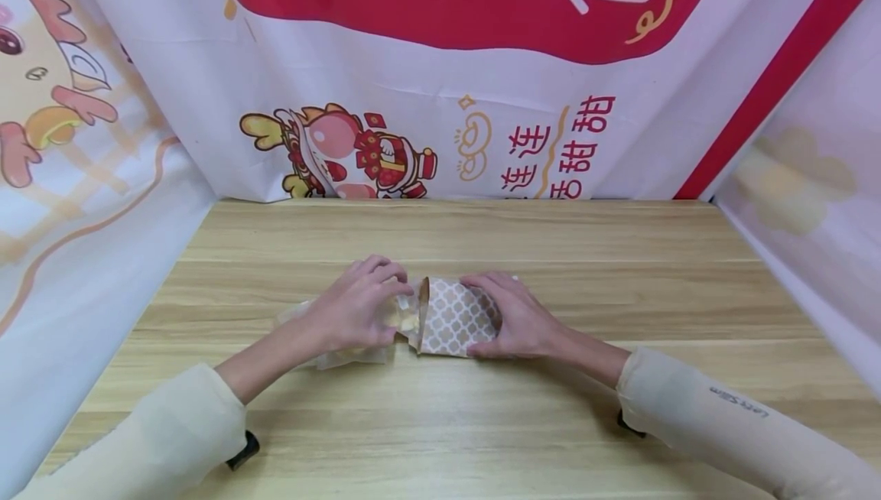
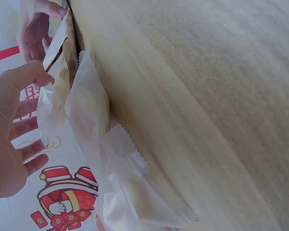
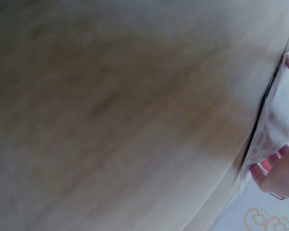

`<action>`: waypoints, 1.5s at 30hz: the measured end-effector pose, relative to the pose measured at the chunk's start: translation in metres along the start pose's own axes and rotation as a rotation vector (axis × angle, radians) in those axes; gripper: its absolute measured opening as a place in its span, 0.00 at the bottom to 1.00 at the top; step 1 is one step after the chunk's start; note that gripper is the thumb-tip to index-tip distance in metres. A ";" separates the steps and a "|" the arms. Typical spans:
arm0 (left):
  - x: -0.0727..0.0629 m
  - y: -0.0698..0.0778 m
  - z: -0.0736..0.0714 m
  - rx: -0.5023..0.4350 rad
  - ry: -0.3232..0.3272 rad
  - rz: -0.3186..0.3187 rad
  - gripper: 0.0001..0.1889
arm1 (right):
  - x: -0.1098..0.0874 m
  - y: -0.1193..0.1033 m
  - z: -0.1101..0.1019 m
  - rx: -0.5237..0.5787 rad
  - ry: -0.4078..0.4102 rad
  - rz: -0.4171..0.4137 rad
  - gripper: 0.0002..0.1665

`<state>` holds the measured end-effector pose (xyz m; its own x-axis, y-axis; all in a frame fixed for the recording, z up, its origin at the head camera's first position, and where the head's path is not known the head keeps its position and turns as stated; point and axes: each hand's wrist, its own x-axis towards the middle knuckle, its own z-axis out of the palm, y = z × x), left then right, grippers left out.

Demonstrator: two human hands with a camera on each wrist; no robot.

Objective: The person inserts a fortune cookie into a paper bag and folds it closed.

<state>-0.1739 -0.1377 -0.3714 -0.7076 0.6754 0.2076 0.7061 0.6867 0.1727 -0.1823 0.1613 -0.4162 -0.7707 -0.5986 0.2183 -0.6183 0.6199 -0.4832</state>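
1. Head view: a tan-and-white paper bag with a lattice print (image 1: 456, 318) lies mid-table, its mouth facing left, a translucent plastic-wrapped packet (image 1: 407, 322) at the opening.
2. The person's bare right hand (image 1: 519, 318), seen from my remote post, grips the bag, thumb on its near edge and fingers on the far one. I judge that a sound anchor, and would squeeze lightly so the paper stays roomy.
3. The bare left hand (image 1: 354, 303) holds the packet at the mouth between thumb and bent fingers; how firmly, I cannot tell. Nor can I tell which way the packet is bound. Either way, I would move it straight along the bag, mouth spread wide, lest the wrapper catch the paper rim.
4. More translucent packets with serrated ends (image 2: 135, 192) lie beside and below the left hand in the left wrist view. I would clear them from its path.
5. My count: one bag; at least three packets, overlap hiding the exact number; two hands; two cream sleeves (image 1: 723, 417), one per arm.
6. Beyond them, one pale wood-grain table (image 1: 440, 423) meets a printed white-and-red cloth backdrop (image 1: 427, 118), where I count one whole-bodied red cartoon figure (image 1: 337, 152).
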 end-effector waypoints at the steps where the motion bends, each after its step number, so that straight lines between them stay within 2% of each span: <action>1: 0.000 0.000 0.000 0.005 -0.002 0.007 0.32 | 0.000 0.000 0.000 0.000 -0.001 0.001 0.62; 6: 0.001 0.001 0.002 0.010 -0.006 0.051 0.32 | -0.001 0.000 0.001 -0.006 0.000 0.004 0.62; 12: 0.005 0.001 0.005 -0.012 -0.060 0.065 0.31 | -0.001 0.000 0.001 -0.010 0.001 0.001 0.62; 17: 0.012 0.002 0.009 -0.131 -0.123 0.022 0.29 | 0.000 0.001 0.000 -0.010 -0.003 0.002 0.62; 20: 0.016 0.003 0.012 -0.206 -0.140 0.000 0.27 | 0.000 0.001 0.000 -0.011 -0.005 0.002 0.62; 22: 0.018 0.004 0.014 -0.222 -0.138 -0.001 0.26 | 0.001 0.001 0.000 -0.011 -0.005 0.001 0.62; 27: 0.018 0.005 0.014 -0.232 -0.142 -0.016 0.28 | 0.000 0.000 0.000 -0.007 -0.009 0.009 0.62; 31: 0.015 0.002 0.012 -0.220 -0.146 -0.023 0.36 | 0.000 0.000 0.000 -0.007 -0.006 0.005 0.62; 36: 0.008 -0.003 0.007 -0.156 -0.143 -0.018 0.46 | 0.000 0.001 0.001 -0.011 -0.001 -0.005 0.62; 40: 0.005 -0.006 0.005 -0.133 -0.155 -0.026 0.46 | 0.000 0.001 0.001 -0.010 0.000 -0.005 0.62; 45: 0.005 -0.004 0.006 -0.185 -0.144 -0.055 0.40 | 0.000 0.001 0.001 -0.010 -0.001 -0.005 0.62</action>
<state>-0.1803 -0.1359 -0.3770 -0.7321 0.6788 0.0563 0.6499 0.6713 0.3564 -0.1825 0.1618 -0.4177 -0.7676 -0.6021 0.2196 -0.6235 0.6223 -0.4733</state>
